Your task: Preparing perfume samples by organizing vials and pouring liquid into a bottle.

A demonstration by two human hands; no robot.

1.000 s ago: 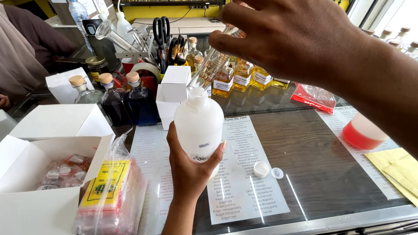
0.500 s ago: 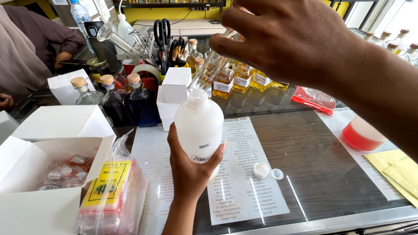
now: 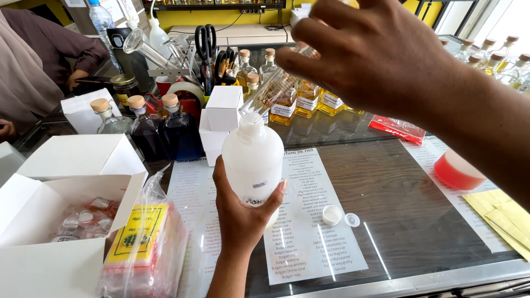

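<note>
Hands (image 3: 243, 212) amid bottles (image 3: 160, 129), boxes (image 3: 223, 107)

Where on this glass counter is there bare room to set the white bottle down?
Free: the dark glass counter between the printed sheet and the red-lidded tub, beyond the small white cap. Crowded: the left, with open white boxes, a bag packet and corked bottles.

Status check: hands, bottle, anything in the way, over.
Left hand grips white plastic bottle upright, cap off. Right hand tilts clear glass vessel over its mouth. White cap loose on glass counter; nothing blocking.
</note>
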